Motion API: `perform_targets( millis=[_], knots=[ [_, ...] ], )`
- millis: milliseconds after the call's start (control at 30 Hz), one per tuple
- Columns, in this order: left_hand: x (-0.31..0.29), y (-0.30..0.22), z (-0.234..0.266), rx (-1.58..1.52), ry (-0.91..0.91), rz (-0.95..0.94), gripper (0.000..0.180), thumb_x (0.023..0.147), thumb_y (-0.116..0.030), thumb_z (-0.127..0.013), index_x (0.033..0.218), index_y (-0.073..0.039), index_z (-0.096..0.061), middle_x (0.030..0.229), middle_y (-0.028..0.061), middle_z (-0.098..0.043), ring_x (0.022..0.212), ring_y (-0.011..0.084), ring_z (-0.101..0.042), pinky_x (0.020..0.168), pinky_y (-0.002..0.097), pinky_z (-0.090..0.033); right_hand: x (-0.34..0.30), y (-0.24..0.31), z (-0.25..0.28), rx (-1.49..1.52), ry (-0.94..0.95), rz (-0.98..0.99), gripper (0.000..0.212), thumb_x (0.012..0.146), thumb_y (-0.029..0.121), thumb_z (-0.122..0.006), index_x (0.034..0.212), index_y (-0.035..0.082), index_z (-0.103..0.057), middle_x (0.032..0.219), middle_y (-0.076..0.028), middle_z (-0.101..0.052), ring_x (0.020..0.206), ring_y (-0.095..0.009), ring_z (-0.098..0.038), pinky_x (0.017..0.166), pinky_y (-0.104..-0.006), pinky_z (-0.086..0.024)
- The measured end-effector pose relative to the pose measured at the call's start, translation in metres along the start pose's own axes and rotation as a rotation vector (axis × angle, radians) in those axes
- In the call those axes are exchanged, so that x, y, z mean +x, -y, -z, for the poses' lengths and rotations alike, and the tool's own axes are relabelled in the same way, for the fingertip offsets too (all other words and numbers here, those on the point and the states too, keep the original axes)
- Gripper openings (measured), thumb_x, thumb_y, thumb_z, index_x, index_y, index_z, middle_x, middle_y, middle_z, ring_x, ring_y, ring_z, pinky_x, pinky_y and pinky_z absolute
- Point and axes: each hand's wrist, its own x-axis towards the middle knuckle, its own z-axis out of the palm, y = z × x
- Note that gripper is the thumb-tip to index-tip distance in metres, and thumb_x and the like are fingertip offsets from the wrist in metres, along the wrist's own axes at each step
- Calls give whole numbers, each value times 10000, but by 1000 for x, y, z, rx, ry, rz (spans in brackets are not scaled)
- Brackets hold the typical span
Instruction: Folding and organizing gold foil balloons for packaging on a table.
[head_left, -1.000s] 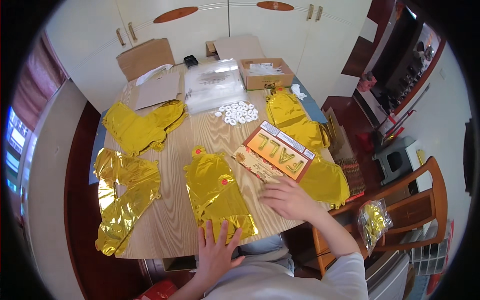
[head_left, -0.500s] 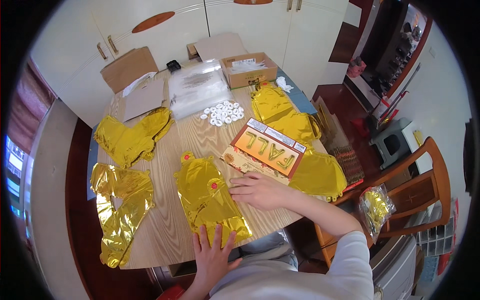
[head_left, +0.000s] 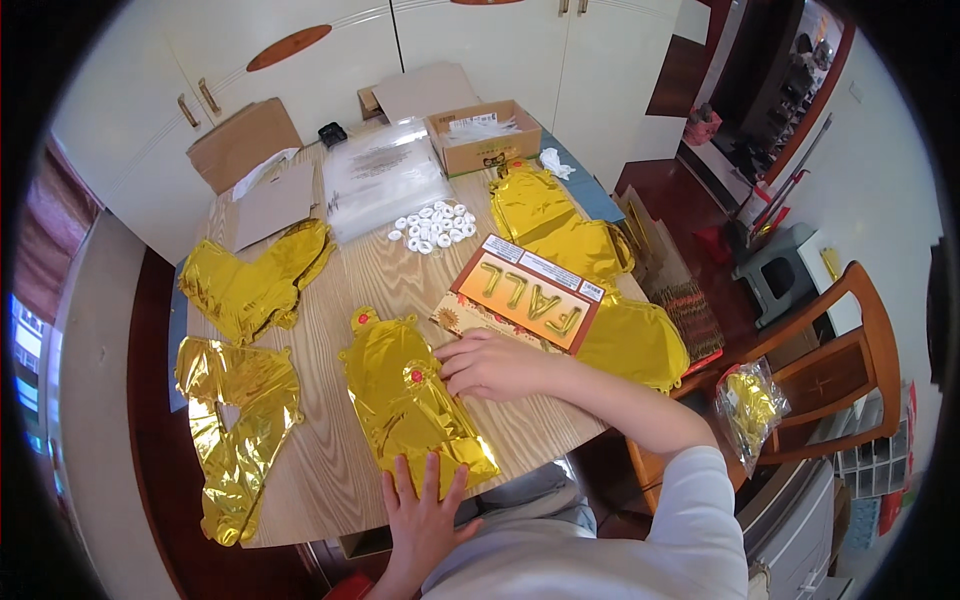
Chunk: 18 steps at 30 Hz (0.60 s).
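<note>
A flat, folded gold foil balloon (head_left: pixel 385 400) with two small red round spots lies on the table before me. My left hand (head_left: pixel 425 520) rests on its near end, fingers stretched and spread. At the balloon's right edge, my right hand (head_left: pixel 495 365) has its fingers bent and close together on the foil; its thumb is hidden beneath. Just beyond the right hand is a printed card package (head_left: pixel 520 295) in orange and brown with gold letters pictured on it. It partly overlaps another gold foil balloon (head_left: pixel 635 345).
More gold foil balloons lie at left (head_left: pixel 240 420) and far left (head_left: pixel 255 285). White rings (head_left: pixel 435 228) sit mid-table beside clear plastic bags (head_left: pixel 385 180). A cardboard box (head_left: pixel 490 140) stands behind. A wooden chair (head_left: pixel 870 350) is at right, with a bagged gold balloon (head_left: pixel 750 400).
My right hand has shifted slightly away from me along the balloon's edge, and its fingers have curled. The left hand stays spread on the near end. The view has turned slightly.
</note>
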Motion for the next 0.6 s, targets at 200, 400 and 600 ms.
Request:
perform_targets(
  millis=[200, 400, 600],
  knots=[
    [0, 0, 0, 1, 5, -1, 912, 628, -567, -801, 1400, -201, -484, 1467, 232, -382, 1355, 580, -251, 1063, 710, -223, -9, -4, 7, -113, -15, 128, 290, 772, 96, -632, 1015, 212, -740, 1198, -35, -638, 1262, -228, -510, 1039, -407, -371],
    [0, 0, -2, 9, 0, -3, 906, 636, -564, -797, 1404, -201, -483, 1468, 233, -383, 1357, 580, -248, 1062, 710, -225, -10, -1, 10, -105, 39, 160, 309, 791, 92, -600, 1062, 183, -716, 1184, -33, -635, 1231, -222, -524, 1046, -388, -382],
    [0, 0, -1, 14, -1, -2, 882, 646, -557, -789, 1395, -195, -495, 1462, 237, -390, 1354, 580, -251, 1061, 708, -228, -7, -5, 1, -213, -81, 97, 287, 837, 132, -575, 1112, 103, -656, 1170, -17, -637, 1218, -197, -530, 1041, -376, -389]
  ],
)
